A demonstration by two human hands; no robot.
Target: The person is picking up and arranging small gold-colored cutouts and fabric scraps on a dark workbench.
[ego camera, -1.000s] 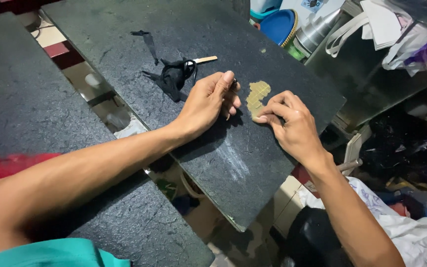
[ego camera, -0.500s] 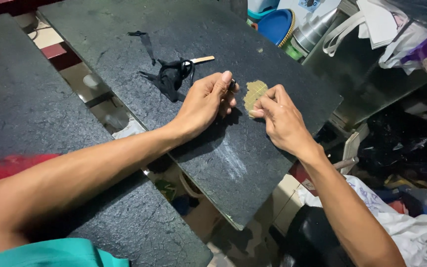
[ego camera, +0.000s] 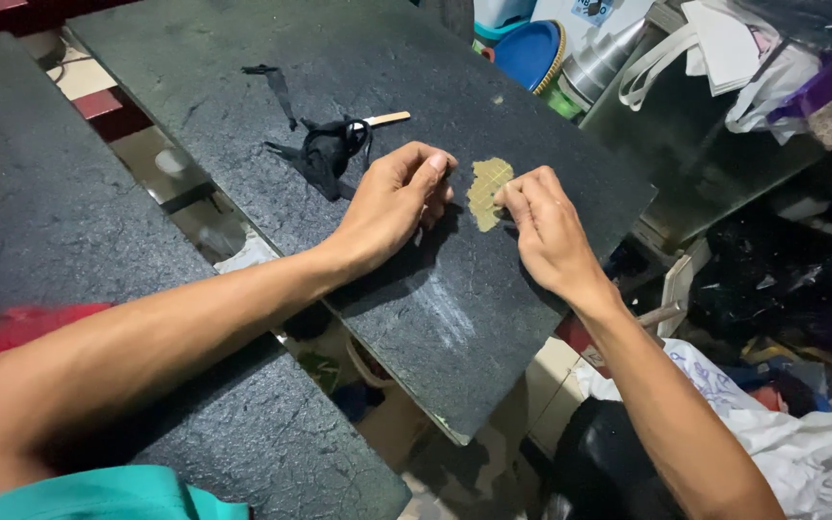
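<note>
Lying across the work area: large dark grey speckled stone slab [ego camera: 272, 58], tilted, second dark slab [ego camera: 40, 221] alongside at left. Resting on the large slab: left hand [ego camera: 392, 202], fingers curled and bearing down just beside the small flat yellowish-green patch of material [ego camera: 488, 191]. Touching that patch at its right edge: right hand [ego camera: 546, 231], fingertips pinched narrowly on it. Sitting near the left hand, further up the slab: tangled black fabric scrap [ego camera: 325, 154]. Protruding from it: pale wooden stick [ego camera: 387, 118].
</note>
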